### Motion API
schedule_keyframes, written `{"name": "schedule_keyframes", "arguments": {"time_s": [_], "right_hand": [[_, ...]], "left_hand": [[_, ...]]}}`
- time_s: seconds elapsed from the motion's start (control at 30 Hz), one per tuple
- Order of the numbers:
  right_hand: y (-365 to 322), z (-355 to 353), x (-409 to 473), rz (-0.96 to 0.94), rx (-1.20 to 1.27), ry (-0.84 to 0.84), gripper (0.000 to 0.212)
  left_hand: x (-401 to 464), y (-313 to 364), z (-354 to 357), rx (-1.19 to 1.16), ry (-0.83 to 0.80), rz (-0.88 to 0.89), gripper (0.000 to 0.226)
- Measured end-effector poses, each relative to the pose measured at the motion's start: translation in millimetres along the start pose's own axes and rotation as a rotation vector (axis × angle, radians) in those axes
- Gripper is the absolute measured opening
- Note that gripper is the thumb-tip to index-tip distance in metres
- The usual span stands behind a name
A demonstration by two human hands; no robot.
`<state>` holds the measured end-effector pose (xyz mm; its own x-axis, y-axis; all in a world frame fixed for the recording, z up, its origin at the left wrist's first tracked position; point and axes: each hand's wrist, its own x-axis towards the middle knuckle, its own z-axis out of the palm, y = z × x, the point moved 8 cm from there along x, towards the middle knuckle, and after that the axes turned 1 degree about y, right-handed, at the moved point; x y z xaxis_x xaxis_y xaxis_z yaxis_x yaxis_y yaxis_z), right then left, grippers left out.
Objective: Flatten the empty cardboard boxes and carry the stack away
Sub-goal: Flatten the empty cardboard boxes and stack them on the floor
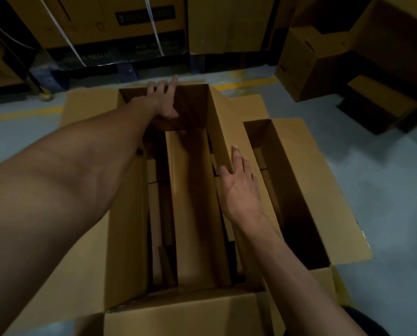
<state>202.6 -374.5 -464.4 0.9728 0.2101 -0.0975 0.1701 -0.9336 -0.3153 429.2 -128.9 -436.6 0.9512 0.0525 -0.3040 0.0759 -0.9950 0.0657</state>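
Observation:
A tall open cardboard box (127, 234) stands on the floor right below me, its flaps spread outward. Inside it stands a narrower cardboard piece (193, 202) with loose card strips beside it. My left hand (162, 98) reaches across to the far wall, the fingers hooked over its top edge. My right hand (239, 185) lies flat with straight fingers against the box's right wall. A second open box (323, 190) stands just to the right, touching the first.
Several more cardboard boxes (306, 66) are piled at the back right. Large strapped cartons (120, 23) on dark pallets line the back wall. The grey floor (384, 166) has yellow line markings. A flat cardboard sheet (86, 103) lies under the left of the box.

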Motion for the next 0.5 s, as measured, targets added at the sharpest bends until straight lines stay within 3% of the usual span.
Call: {"name": "schedule_keyframes", "arguments": {"time_s": [0.1, 0.3, 0.5], "right_hand": [[1, 1, 2, -0.002, 0.027, 0.027, 0.052], [2, -8, -1, 0.047, 0.063, 0.043, 0.116], [3, -15, -19, 0.135, 0.150, 0.025, 0.111]], "left_hand": [[-29, -11, 7, 0.002, 0.060, -0.023, 0.110], [-135, -52, 39, 0.043, 0.143, -0.210, 0.106], [-268, -61, 82, -0.034, 0.133, -0.300, 0.113]]}}
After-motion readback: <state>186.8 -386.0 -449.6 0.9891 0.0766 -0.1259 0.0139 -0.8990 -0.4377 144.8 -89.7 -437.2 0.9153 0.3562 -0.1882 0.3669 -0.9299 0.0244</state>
